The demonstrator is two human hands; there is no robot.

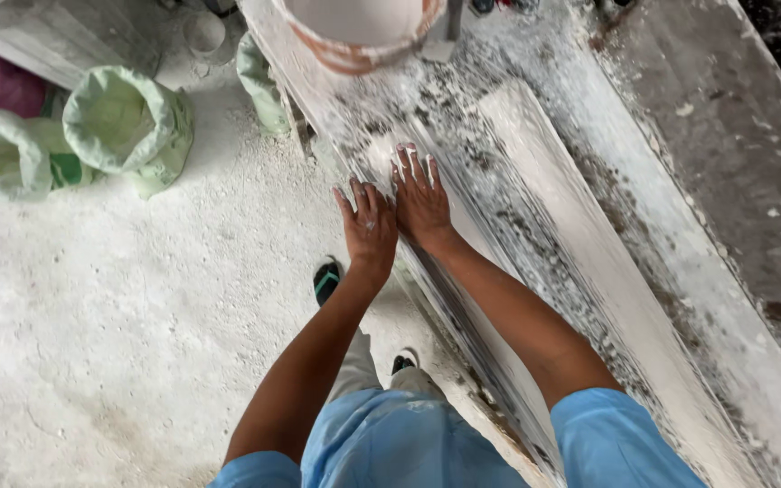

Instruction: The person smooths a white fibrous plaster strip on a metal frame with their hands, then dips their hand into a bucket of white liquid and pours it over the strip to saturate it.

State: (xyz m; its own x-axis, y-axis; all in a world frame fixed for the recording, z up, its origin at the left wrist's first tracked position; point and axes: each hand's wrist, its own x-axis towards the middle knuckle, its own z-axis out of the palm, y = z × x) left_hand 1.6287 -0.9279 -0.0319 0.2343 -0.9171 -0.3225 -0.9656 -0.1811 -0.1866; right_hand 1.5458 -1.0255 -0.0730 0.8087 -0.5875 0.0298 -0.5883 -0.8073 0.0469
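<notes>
Plaster dust is covering the concrete floor (119, 343), where green woven sacks (128, 122) are standing open near the wall. A long tabletop (725, 163), smeared with wet white plaster, is running diagonally through the view, and a pale plaster strip (580, 235) is lying along it. Both hands are being pressed flat, side by side, at the strip's near edge: the left hand (368, 226) is being laid at the tabletop's rim, the right hand (420, 201) just beside it, touching. Each grip is being kept apart, fingers spread, nothing clamped. An orange-rimmed bucket (354, 32) is standing at the tabletop's far end.
</notes>
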